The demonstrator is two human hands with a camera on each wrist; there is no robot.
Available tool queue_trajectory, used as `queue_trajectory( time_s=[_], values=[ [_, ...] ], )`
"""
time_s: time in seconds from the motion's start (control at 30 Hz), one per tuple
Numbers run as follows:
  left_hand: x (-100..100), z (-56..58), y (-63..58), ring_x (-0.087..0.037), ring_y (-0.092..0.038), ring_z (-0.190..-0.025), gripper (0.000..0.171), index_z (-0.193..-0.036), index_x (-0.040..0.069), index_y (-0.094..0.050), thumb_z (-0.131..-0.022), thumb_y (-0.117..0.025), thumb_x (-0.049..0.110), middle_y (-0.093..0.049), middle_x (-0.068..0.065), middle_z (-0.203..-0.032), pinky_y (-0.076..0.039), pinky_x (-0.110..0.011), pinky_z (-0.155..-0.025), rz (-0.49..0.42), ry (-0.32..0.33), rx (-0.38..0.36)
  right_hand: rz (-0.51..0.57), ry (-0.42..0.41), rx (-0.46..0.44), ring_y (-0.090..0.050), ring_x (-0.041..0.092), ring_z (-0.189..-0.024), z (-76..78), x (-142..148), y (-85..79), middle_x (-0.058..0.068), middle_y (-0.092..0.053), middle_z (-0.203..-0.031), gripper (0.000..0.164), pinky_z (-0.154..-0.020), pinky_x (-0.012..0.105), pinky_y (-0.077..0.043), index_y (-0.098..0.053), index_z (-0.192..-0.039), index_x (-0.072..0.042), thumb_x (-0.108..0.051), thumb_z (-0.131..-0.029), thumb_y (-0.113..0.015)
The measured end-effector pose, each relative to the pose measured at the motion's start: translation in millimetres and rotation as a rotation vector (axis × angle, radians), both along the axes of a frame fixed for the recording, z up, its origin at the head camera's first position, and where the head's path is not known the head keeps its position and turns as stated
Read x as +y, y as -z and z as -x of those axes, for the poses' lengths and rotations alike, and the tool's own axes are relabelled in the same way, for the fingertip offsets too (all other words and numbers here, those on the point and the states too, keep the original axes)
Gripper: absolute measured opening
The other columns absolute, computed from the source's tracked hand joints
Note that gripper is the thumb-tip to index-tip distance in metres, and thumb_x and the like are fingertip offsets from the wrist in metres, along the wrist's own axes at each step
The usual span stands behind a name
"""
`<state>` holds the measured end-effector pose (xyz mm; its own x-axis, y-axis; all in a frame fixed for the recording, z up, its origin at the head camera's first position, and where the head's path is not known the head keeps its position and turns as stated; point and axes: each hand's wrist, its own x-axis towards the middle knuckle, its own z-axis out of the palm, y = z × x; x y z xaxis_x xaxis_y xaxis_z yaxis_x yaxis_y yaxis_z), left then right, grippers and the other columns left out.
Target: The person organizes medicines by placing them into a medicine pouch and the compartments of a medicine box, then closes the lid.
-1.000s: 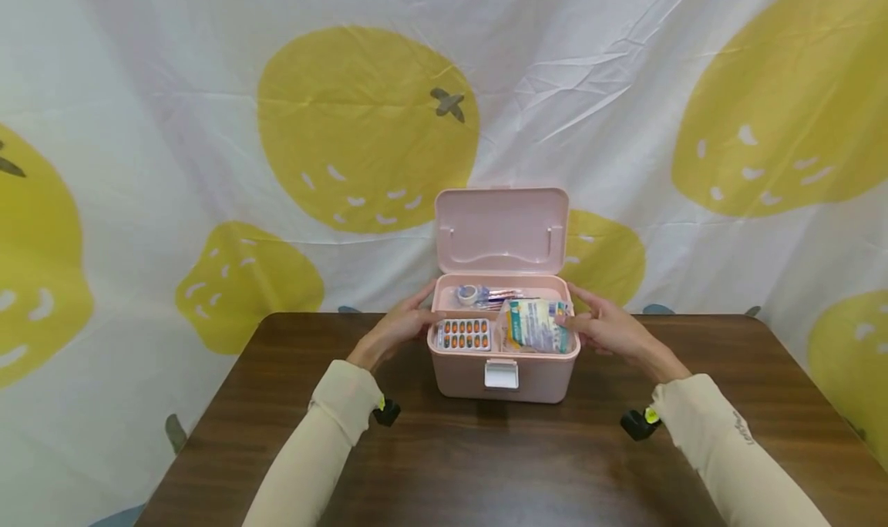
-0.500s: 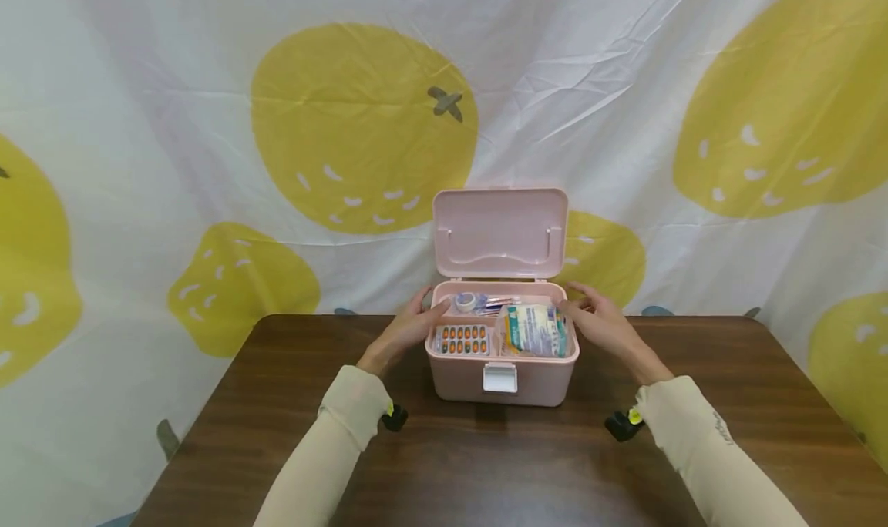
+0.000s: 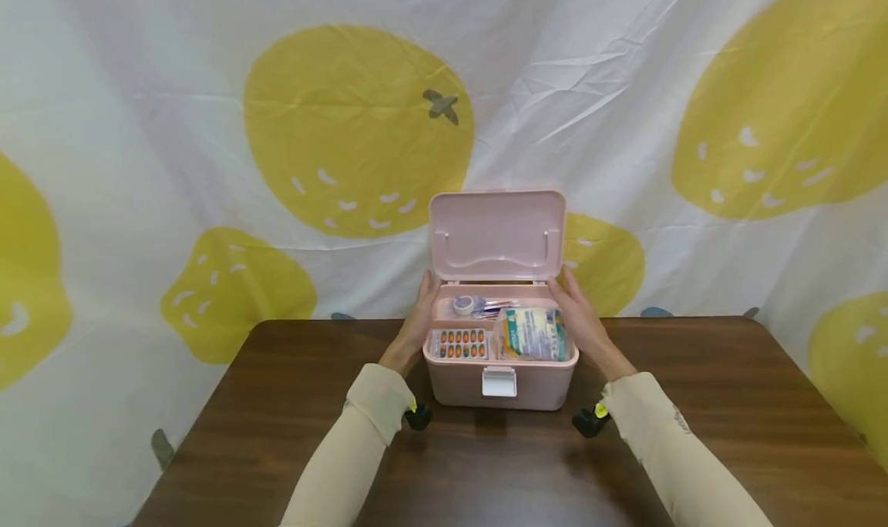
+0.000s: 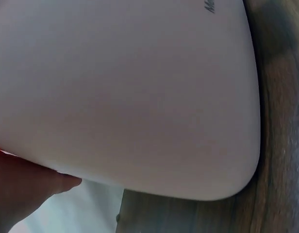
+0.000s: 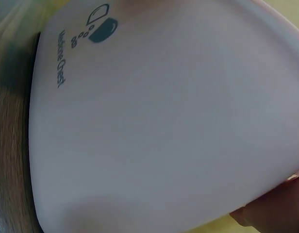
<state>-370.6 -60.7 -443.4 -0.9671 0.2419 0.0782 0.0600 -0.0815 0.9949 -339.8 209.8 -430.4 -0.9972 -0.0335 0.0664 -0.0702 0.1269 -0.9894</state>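
A pink plastic medicine chest (image 3: 454, 388) stands on the table with its lid (image 3: 498, 234) raised. Inside, a blister pack of capsules (image 3: 461, 344) lies front left and a plastic-wrapped white and teal packet (image 3: 534, 334) front right. Behind them are a tape roll (image 3: 463, 305) and thin wrapped sticks (image 3: 496, 305). My left hand (image 3: 415, 327) lies along the chest's left side, its extended fingers reaching the rear corner by the hinge. On the opposite side my right hand (image 3: 584, 327) does likewise, fingers extended. Both wrist views are filled by the chest's side walls, with a fingertip at the edge of each.
The brown wooden table (image 3: 513, 465) extends around the chest. Close behind hangs a white cloth (image 3: 375, 280) printed with large yellow fruit. A white latch (image 3: 499, 382) sits on the chest's front.
Both hands have slid back along the chest's sides toward the lid hinge, the forearms drawing inward. My right thumb has left the wrapped packet. The lid stays raised.
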Motion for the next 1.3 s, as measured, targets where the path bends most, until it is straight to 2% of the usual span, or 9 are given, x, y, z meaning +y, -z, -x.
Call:
queue_trajectory(
  time_s=[0.1, 0.2, 0.4, 0.67, 0.9, 0.97, 1.1, 1.2, 1.3],
  values=[
    [0.4, 1.2, 0.9, -0.018, 0.008, -0.152, 0.062, -0.16, 0.03, 0.002, -0.107, -0.026, 0.046, 0.007, 0.006, -0.167, 0.005, -0.048, -0.121, -0.071, 0.038, 0.036, 0.027, -0.004, 0.012, 0.0, 0.027, -0.152, 0.4, -2.6, -0.7, 0.003, -0.001, -0.167, 0.067, -0.12, 0.055, -0.004, 0.0, -0.16, -0.027, -0.043, -0.106, -0.036],
    [1.3, 0.0, 1.4, -0.017, 0.007, -0.152, 0.057, -0.159, 0.034, -0.001, -0.107, -0.024, 0.044, 0.005, 0.009, -0.167, 0.005, -0.049, -0.121, -0.089, 0.061, 0.064, 0.084, -0.014, 0.025, -0.002, 0.028, -0.152, -0.6, -3.3, -0.6, 0.005, -0.004, -0.167, 0.065, -0.121, 0.054, -0.003, -0.001, -0.16, -0.024, -0.039, -0.107, -0.035],
    [3.0, -9.0, 1.5, -0.018, 0.002, -0.152, 0.057, -0.159, 0.035, -0.002, -0.107, -0.024, 0.044, 0.003, 0.008, -0.167, 0.001, -0.048, -0.121, -0.114, 0.057, 0.048, 0.167, -0.03, 0.013, -0.006, 0.028, -0.152, -9.4, -3.8, -0.6, 0.004, -0.004, -0.167, 0.064, -0.12, 0.055, -0.006, 0.0, -0.16, -0.025, -0.037, -0.108, -0.034],
    [5.2, -31.6, -0.6, -0.016, -0.004, -0.152, 0.053, -0.158, 0.042, -0.005, -0.108, -0.023, 0.045, -0.001, 0.015, -0.165, -0.004, -0.05, -0.121, -0.175, 0.091, 0.095, 0.193, -0.049, 0.015, -0.011, 0.03, -0.15, -31.1, -1.4, -5.3, 0.005, -0.007, -0.166, 0.063, -0.119, 0.056, -0.011, -0.004, -0.161, -0.024, -0.039, -0.107, -0.034],
    [6.8, -54.1, -1.9, -0.018, -0.005, -0.152, 0.056, -0.159, 0.037, -0.005, -0.107, -0.026, 0.045, -0.003, 0.01, -0.166, -0.004, -0.051, -0.121, -0.206, 0.113, 0.1, 0.19, -0.037, -0.004, -0.006, 0.029, -0.151, -55.1, 0.9, -6.9, 0.003, -0.001, -0.167, 0.069, -0.12, 0.056, -0.004, 0.002, -0.16, -0.025, -0.044, -0.106, -0.036],
    [6.2, -60.8, -0.5, -0.018, -0.005, -0.152, 0.058, -0.159, 0.034, -0.004, -0.107, -0.026, 0.045, -0.004, 0.008, -0.166, -0.004, -0.05, -0.121, -0.202, 0.107, 0.088, 0.186, -0.038, 0.003, -0.007, 0.029, -0.151, -62.6, 0.5, -5.6, 0.004, -0.004, -0.167, 0.069, -0.119, 0.056, -0.004, 0.0, -0.16, -0.024, -0.044, -0.106, -0.037],
    [4.5, -71.8, 1.9, -0.019, -0.003, -0.152, 0.06, -0.16, 0.03, -0.004, -0.106, -0.028, 0.045, -0.004, 0.005, -0.166, -0.001, -0.049, -0.121, -0.195, 0.089, 0.076, 0.227, -0.052, -0.013, -0.018, 0.029, -0.148, -74.7, -2.1, -2.9, 0.007, -0.015, -0.164, 0.069, -0.119, 0.053, -0.014, -0.004, -0.16, -0.029, -0.047, -0.104, -0.04],
    [5.2, -76.3, 3.6, -0.021, -0.003, -0.152, 0.062, -0.16, 0.03, -0.003, -0.106, -0.029, 0.045, -0.004, 0.004, -0.166, -0.002, -0.051, -0.121, -0.215, 0.102, 0.069, 0.238, -0.04, -0.012, -0.027, 0.028, -0.144, -79.8, -2.4, -1.9, 0.006, -0.021, -0.162, 0.066, -0.115, 0.047, -0.022, -0.01, -0.159, -0.032, -0.05, -0.103, -0.041],
    [6.4, -79.7, 6.2, -0.021, -0.005, -0.152, 0.062, -0.159, 0.034, -0.003, -0.105, -0.03, 0.048, -0.006, 0.005, -0.166, -0.003, -0.052, -0.121, -0.206, 0.102, 0.042, 0.235, -0.037, -0.013, -0.027, 0.029, -0.144, -82.7, -1.1, -0.7, 0.006, -0.02, -0.163, 0.066, -0.116, 0.048, -0.021, -0.009, -0.16, -0.031, -0.049, -0.104, -0.04]
  ],
)
